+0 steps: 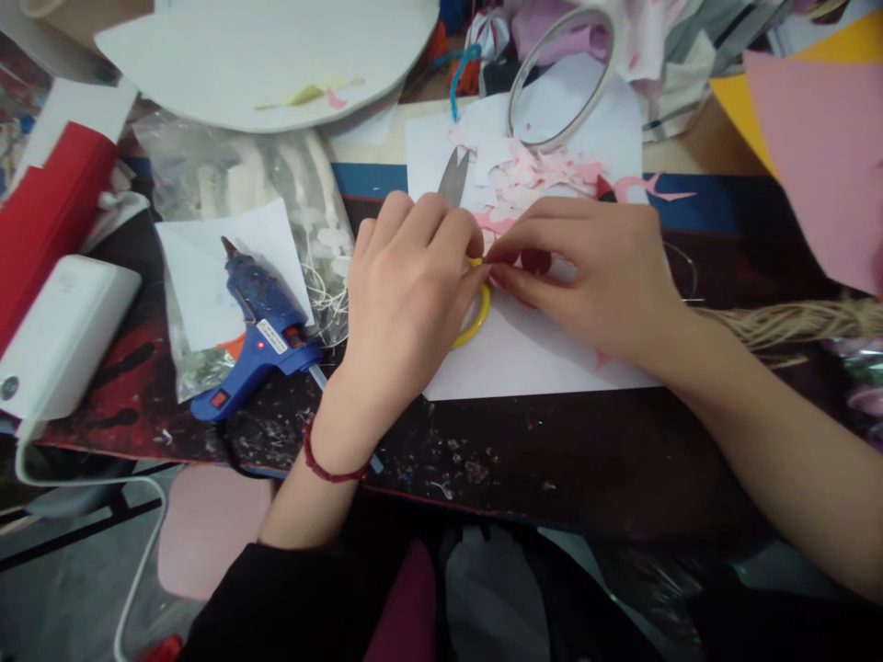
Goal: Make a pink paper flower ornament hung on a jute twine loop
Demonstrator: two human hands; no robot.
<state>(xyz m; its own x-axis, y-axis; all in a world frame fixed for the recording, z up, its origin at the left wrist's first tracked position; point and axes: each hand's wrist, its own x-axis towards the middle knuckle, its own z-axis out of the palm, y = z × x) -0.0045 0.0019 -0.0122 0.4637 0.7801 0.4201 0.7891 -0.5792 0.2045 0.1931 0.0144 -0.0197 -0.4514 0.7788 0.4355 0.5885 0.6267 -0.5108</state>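
Note:
My left hand and my right hand meet over white paper, fingertips pinched together. Whatever they pinch is too small and too hidden to name. Scissors with yellow handles lie beneath the left fingers, their grey blades pointing away from me. Pink paper scraps are heaped just beyond my fingertips. A blue glue gun with a lit red light rests left of my left hand, partly on a small white sheet.
A white power bank and red roll lie at the left, near a plastic bag. Behind are a large white disc and a tape ring. Pink paper and twine sit right.

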